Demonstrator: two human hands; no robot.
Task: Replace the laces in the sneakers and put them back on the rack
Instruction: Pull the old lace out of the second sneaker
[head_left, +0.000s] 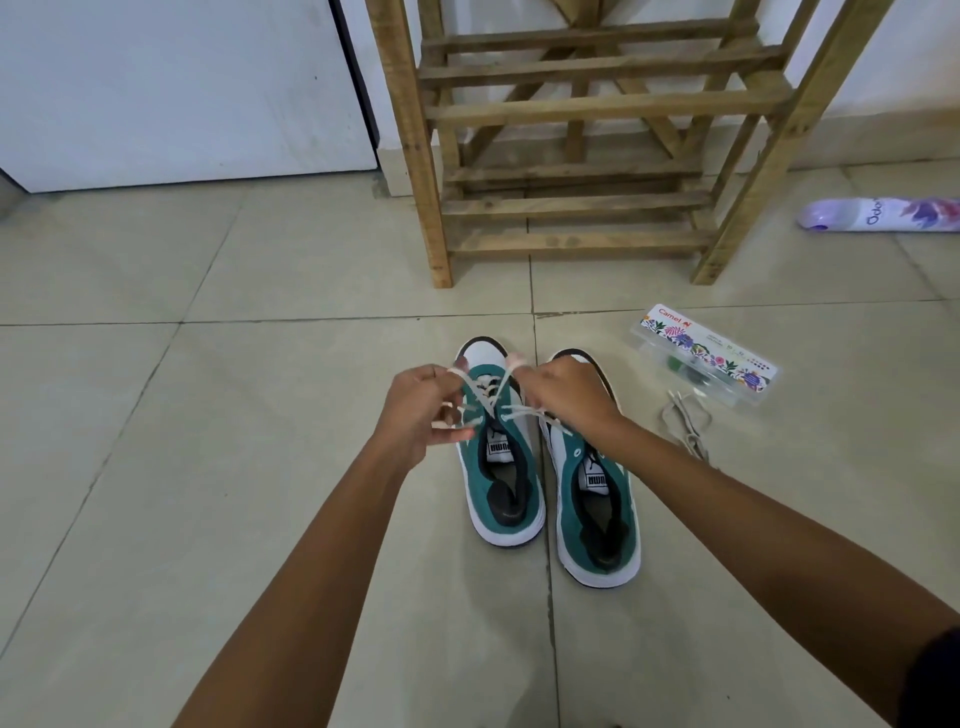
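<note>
- Both arms reached toward 12 o'clock; the left hand (415, 410) and right hand (563, 395) each pinched an end of the white lace (488, 397) with curled fingers.
- Two green sneakers (501, 467) stood side by side at 6 o'clock of one wooden rack (576, 140).
- One loose lace (685, 423) lay at their 3 o'clock.

Large pale beige floor tiles (260, 260) with thin dark grout lines cover the room under soft, even light. Behind the tiles rises a white wall (909, 62). Left of that wall's visible stretch stands a white door (171, 88) with a dark edge, its bottom just above the floor.
</note>
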